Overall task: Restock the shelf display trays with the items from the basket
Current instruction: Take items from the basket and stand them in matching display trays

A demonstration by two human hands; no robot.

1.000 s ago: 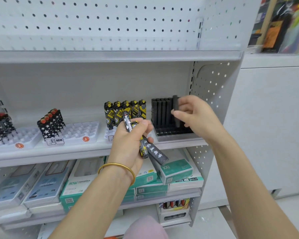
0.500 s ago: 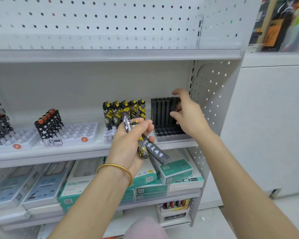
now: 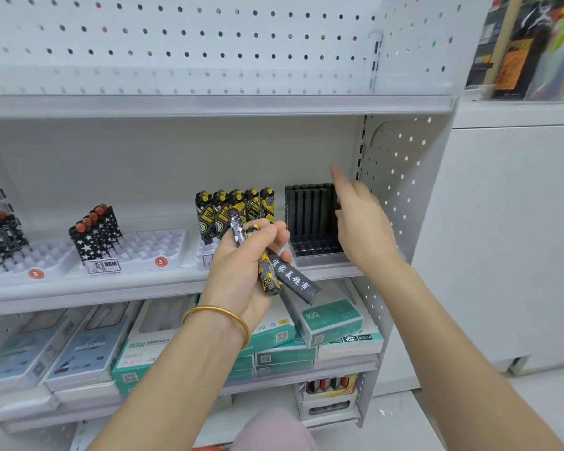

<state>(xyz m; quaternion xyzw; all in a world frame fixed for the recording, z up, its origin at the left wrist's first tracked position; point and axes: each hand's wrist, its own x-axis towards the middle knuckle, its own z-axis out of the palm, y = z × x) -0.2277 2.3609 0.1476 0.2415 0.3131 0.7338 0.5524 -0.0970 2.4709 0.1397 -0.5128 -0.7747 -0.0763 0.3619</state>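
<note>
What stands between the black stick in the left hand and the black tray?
Nothing visible. The black stick in the left hand is held close before the black tray; only the right hand covers the tray's right edge.

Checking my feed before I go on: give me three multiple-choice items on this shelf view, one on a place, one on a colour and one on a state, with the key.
1. Where does the black tray stand?
A. on the top shelf
B. at the right end of the lighter shelf
C. on the floor

2. What colour is the writing on the black lighter held in the left hand?
A. red
B. green
C. white

3. How is the right hand?
A. open, holding nothing
B. gripping a box
C. out of view

Key:
1 B, it sits right of the yellow-black lighters.
2 C, white characters run along it.
3 A, its fingers are extended beside the tray.
</note>
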